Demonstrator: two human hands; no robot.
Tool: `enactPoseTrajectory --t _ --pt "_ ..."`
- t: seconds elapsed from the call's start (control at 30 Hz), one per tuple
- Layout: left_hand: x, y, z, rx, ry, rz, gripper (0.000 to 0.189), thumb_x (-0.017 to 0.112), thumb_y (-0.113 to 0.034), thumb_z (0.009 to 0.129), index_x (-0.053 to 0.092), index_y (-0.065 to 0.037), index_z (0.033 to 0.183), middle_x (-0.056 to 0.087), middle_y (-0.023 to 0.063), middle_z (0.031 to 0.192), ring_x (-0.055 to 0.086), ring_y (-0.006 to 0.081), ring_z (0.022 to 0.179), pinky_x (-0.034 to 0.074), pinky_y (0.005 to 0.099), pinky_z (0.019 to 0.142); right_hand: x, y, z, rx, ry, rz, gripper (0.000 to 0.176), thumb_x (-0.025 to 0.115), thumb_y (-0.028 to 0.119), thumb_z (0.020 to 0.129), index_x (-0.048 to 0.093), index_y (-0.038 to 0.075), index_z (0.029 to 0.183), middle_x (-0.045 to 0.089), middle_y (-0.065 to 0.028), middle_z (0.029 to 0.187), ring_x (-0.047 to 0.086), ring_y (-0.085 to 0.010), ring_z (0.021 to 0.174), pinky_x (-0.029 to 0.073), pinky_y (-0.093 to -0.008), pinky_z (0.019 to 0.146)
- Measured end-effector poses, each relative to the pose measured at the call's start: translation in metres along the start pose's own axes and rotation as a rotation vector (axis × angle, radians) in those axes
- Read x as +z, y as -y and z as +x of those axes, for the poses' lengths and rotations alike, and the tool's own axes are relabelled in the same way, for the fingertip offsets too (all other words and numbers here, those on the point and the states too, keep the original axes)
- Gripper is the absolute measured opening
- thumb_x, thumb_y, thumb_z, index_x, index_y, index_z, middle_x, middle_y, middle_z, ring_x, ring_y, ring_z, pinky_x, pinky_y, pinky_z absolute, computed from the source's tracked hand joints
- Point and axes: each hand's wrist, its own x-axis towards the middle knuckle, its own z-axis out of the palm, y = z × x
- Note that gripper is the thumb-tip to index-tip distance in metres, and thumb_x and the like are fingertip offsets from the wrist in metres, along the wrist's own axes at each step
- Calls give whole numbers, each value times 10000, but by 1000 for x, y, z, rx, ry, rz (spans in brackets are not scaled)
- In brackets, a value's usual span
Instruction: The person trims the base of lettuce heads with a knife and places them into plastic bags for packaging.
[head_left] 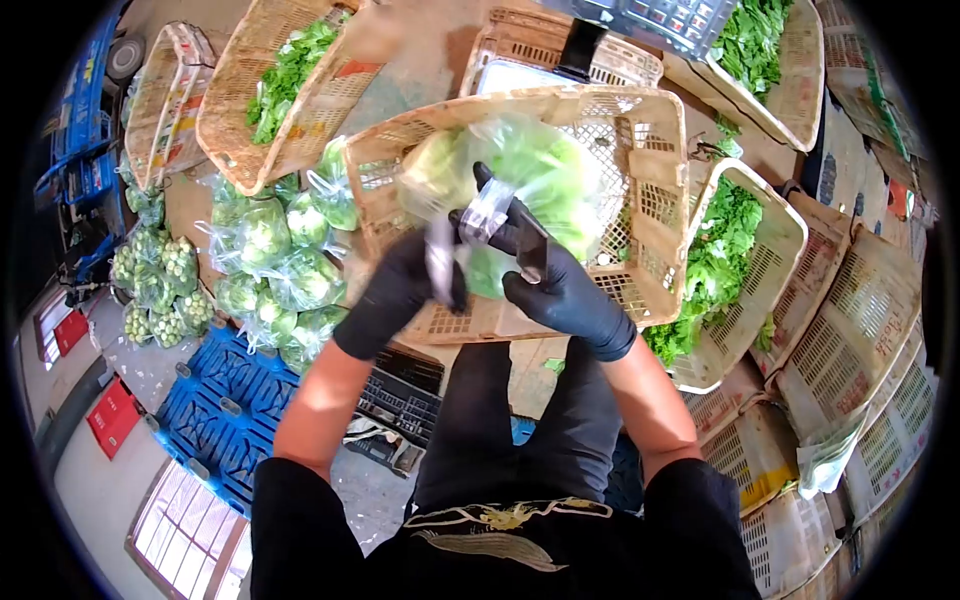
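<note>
Black gloves cover both my hands. My right hand (560,290) is closed around the gathered neck (487,208) of a clear plastic bag of green vegetables (550,165). A dark, shiny flat piece (533,250) shows between its thumb and fingers. Close to the bag's neck, my left hand (400,280) is closed on a pale, narrow strip-like thing (440,258), blurred by motion; I cannot tell what it is. Below both hands is a worn tan plastic crate (655,200), with the bag inside it. A paler, yellowish bagged vegetable (432,175) lies to the bag's left.
Bagged green vegetables (290,265) are heaped left of the crate, above a blue pallet (230,400). Crates of loose leafy greens (715,250) stand to the right and at upper left. A device with keys (660,22) stands at the top. Stacked crates (850,320) line the far right.
</note>
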Motion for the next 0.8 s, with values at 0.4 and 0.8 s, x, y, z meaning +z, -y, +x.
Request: enactPoseTrajectory --t 0.4,0.8 --pt "-65 0 17 58 77 -424 138 467 -137 867 544 -23 861 349 -46 495 270 37 357 364 238 437 -35 -53 -21 120 394 -874 341 559 8 702 607 102 1027 619 -122 970 608 -258 839 486 -317 743" --pt "-53 -19 -96 963 -258 568 351 621 -15 729 494 -20 1057 483 32 799 489 132 649 446 274 634 99 102 -10 -127 787 -301 352 559 60 624 590 8 972 606 -148 961 597 -319 875 472 -410 762"
